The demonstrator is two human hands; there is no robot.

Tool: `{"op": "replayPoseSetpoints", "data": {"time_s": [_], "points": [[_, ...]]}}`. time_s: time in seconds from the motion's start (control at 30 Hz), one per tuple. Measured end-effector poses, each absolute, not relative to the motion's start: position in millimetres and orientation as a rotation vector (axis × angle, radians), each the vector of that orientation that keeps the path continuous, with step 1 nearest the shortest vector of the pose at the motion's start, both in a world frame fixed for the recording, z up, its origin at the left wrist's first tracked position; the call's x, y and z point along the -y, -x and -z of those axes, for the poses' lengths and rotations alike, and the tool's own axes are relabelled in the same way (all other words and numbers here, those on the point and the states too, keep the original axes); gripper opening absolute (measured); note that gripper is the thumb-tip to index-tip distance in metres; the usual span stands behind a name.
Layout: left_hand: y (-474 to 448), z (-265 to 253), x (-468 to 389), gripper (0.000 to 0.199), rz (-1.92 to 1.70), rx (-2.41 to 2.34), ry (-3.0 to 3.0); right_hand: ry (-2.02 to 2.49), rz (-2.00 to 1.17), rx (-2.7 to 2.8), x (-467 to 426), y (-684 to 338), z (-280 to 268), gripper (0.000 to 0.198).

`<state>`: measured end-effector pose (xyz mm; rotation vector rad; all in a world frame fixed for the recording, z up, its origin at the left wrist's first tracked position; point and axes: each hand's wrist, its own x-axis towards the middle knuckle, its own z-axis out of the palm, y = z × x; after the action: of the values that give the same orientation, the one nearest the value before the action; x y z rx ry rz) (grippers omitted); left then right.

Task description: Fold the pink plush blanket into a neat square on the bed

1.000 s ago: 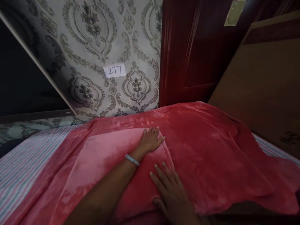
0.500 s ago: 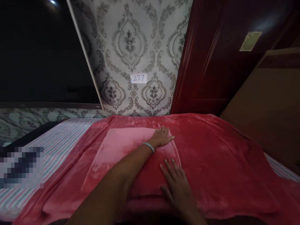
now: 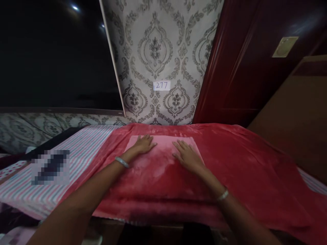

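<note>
A folded pink-and-red plush cloth (image 3: pixel 155 166) lies flat in front of me, its kind not plain from here. My left hand (image 3: pixel 144 144) rests open on its far left corner, fingers spread. On the far right part of the same cloth lies my right hand (image 3: pixel 187 156), open as well, with the palm down. Under it spreads a larger red plush blanket (image 3: pixel 242 170), with soft creases along the left side and the near edge. Each wrist wears a bracelet.
Striped cloth (image 3: pixel 94 143) shows beside the blanket on the left. A large black screen (image 3: pixel 56 58) hangs at upper left. Patterned wallpaper bears a paper label (image 3: pixel 161 85) reading 277. A dark red door (image 3: pixel 237 61) and a brown cardboard panel (image 3: pixel 296 112) stand at right.
My left hand has moved from the folded cloth's far right corner to its far left. My right hand has slid forward from the near right part to the far right. The view has shifted left.
</note>
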<state>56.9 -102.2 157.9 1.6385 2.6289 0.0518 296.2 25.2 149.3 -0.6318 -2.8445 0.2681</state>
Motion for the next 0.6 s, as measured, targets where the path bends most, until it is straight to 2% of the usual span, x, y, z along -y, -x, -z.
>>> {"op": "replayPoseSetpoints", "data": {"time_s": [0.1,0.2,0.37,0.6], "points": [[-52,-146,112,0.063,-0.057,-2.694,-1.547,0.88,-0.246,2.894,-46,-256,-157,0.06],[-53,-130,118,0.062,-0.136,-2.769,-1.543,1.004,-0.198,2.882,-59,-241,-139,0.058],[-47,-112,121,0.063,-0.234,-2.746,-1.551,0.972,-0.097,2.836,-68,-243,-105,0.058],[-38,-103,123,0.066,-0.332,-2.688,-1.558,0.964,-0.029,2.841,-72,-241,-99,0.058]]}}
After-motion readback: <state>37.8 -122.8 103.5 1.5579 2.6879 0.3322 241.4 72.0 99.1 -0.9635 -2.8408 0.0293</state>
